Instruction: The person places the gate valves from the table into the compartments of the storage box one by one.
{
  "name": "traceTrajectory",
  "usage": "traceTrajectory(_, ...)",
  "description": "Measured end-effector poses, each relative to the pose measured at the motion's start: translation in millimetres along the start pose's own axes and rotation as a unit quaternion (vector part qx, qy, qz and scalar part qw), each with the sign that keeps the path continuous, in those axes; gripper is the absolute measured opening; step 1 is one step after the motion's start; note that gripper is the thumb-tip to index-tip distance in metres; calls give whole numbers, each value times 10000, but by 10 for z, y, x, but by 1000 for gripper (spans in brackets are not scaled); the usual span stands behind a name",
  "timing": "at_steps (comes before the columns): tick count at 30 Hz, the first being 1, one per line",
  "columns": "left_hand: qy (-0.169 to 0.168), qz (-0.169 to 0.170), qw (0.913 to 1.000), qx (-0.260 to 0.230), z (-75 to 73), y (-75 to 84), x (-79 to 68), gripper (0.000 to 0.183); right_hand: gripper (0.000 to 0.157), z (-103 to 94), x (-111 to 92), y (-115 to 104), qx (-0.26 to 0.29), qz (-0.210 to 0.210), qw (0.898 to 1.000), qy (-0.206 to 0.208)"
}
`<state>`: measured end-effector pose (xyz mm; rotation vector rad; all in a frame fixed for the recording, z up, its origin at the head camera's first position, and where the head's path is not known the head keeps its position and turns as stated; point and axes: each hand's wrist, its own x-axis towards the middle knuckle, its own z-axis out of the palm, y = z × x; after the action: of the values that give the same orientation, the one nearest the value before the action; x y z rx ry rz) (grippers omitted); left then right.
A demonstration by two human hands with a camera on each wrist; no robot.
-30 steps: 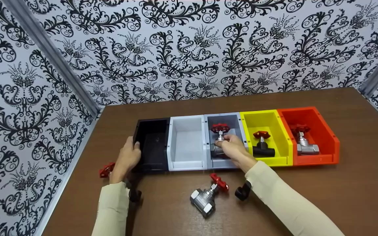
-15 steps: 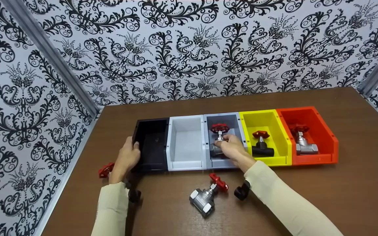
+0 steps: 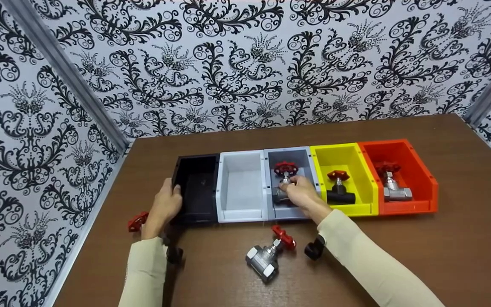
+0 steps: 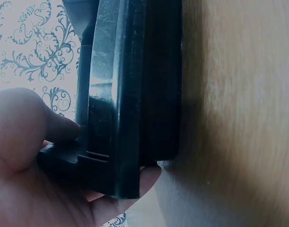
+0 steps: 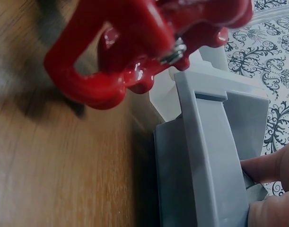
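In the head view my left hand grips the left wall of the black bin, at the row's left end. The left wrist view has the thumb over the bin's edge and a fingertip showing beneath it. My right hand reaches into the grey bin and pinches a metal valve with a red handwheel just below the wheel. The wheel points up, and the fingers partly cover the body. From the right wrist, thumb and finger show at the grey bin's wall, the valve mostly hidden.
Between black and grey stands a white bin. A yellow bin holds a black-bodied valve; an orange-red bin holds a silver valve. On the table lie another silver valve and a red handwheel beside the left wrist.
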<state>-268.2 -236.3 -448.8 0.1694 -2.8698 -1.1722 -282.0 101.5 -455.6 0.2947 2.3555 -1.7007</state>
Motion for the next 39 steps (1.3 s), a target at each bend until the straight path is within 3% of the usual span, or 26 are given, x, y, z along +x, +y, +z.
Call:
traceTrajectory(9,-2,-5,10000,30,3,-9,6,30,45,5,-2,7,-48,-76,10000,-8)
traceTrajectory(15,56,23,10000,17,9,-22,21,28,45,4,-4,16,-374,-288,9989,36)
traceTrajectory(25,-6,24,10000,50,1,-24,24,28,57,4,-41,-23,-261,-190,9995,-38)
traceTrajectory(39,-118,-13,9999,84,-7,-25,16,32,59,-24,-90,-78,-760,-213,9969,-45)
